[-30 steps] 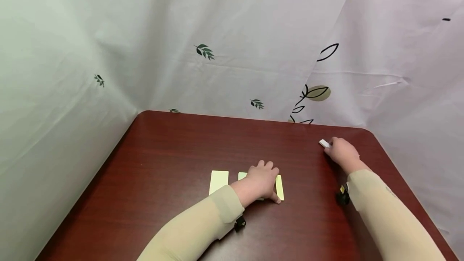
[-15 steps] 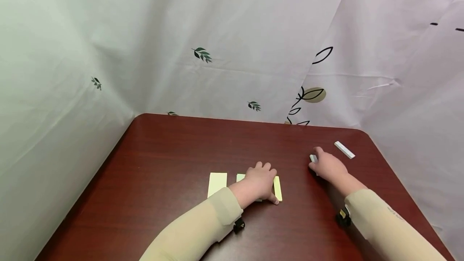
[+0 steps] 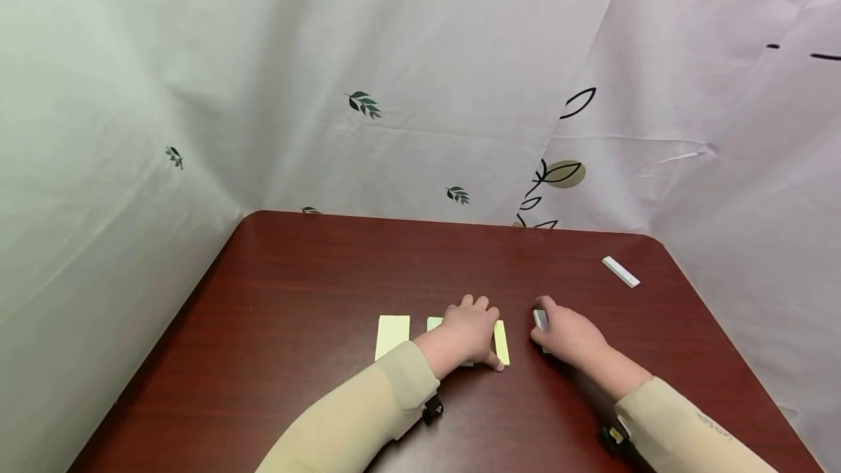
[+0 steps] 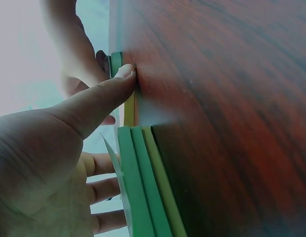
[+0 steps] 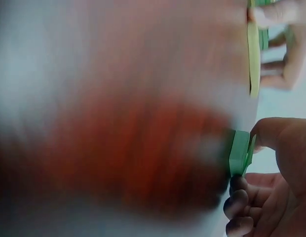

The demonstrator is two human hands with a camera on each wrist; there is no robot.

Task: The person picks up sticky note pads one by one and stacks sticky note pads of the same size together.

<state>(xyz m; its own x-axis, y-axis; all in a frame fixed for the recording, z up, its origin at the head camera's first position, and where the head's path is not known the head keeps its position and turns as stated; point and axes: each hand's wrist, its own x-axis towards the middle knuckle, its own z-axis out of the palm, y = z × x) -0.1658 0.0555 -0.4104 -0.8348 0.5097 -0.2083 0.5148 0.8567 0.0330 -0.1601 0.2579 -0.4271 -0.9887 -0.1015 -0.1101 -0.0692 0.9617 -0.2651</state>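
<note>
On the dark red-brown table, my left hand (image 3: 469, 329) rests over a sticky note pad (image 3: 434, 322), its fingers and thumb spread. Beside that thumb lies a narrow yellow sticky note pad (image 3: 502, 344). In the left wrist view the fingers are behind a stack of green and yellow pads (image 4: 148, 182), with the thumb extended past it. My right hand (image 3: 571, 334) pinches a small sticky note pad (image 5: 239, 152) between thumb and fingers, just right of the yellow one. Its side looks green in the right wrist view, and its top sheet lifts a little.
A wide pale yellow pad (image 3: 393, 336) lies left of my left hand. Toward the back right corner is a narrow white strip-shaped pad (image 3: 620, 271). A pale patterned curtain (image 3: 394, 79) hangs beyond the table (image 3: 315, 261).
My right hand has moved left and nearer with the small pad from the back right. The white strip there has come into sight. My left hand has stayed in place.
</note>
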